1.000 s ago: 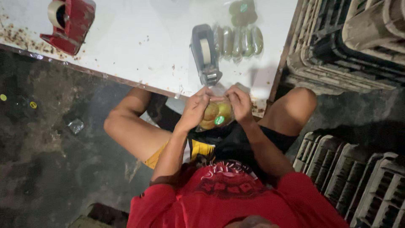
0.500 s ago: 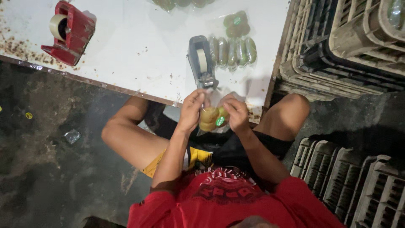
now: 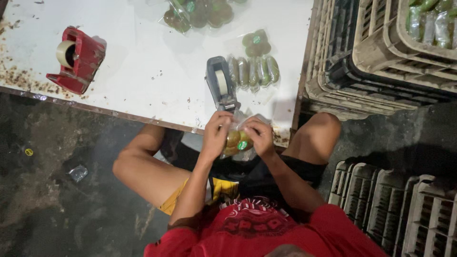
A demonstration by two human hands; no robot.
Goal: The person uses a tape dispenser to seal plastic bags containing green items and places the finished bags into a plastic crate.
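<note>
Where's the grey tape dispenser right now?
In the head view, the grey tape dispenser sits on the white table near its front edge, just above both hands, with a bag of green fruit right beside it.

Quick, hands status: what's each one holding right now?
Left hand: closed on the bag of fruit.
Right hand: closed on the same bag.

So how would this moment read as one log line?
left hand + right hand: holding bagged fruit | at grey tape dispenser | white table
</note>
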